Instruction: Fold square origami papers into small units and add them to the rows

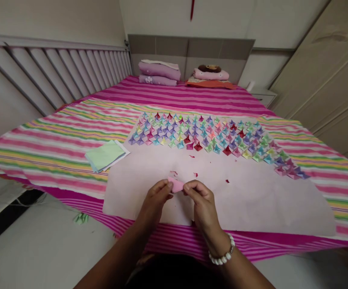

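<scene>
A small folded piece of pink paper (177, 185) is held up between my two hands, over the near part of a large pale sheet (252, 200). My left hand (157, 196) pinches its left side between thumb and fingers. With thumb and forefinger, my right hand (202, 198) grips the right corner. Beyond them, rows of small folded paper shapes (188, 131) in many colours cover the far part of the sheet. Little red paper scraps (195, 175) lie between those rows and my hands.
A stack of paper squares (106, 155), light green on top, lies at the sheet's left edge on a striped cloth (56, 148). Folded bedding (158, 72) sits by the headboard (218, 46). Slatted railing (71, 68) runs along the left. Green scraps (81, 218) lie on the floor.
</scene>
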